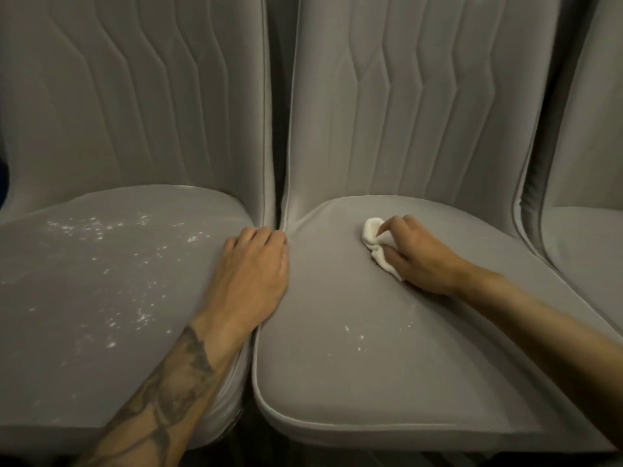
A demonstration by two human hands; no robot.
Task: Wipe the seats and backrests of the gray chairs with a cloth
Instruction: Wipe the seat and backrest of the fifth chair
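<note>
Two gray upholstered chairs stand side by side. The left seat (101,281) is scattered with white specks. The middle seat (354,365) carries a few white specks near its front. My right hand (421,257) grips a crumpled white cloth (374,237) and holds it against the back part of the middle seat. My left hand (253,274) rests palm down across the gap between the two seats, its fingers curling over the seat edges. The quilted backrests (421,96) rise behind.
A third gray chair (586,237) shows at the right edge. A narrow dark gap (278,129) separates the left and middle backrests. Dark floor lies below the seat fronts.
</note>
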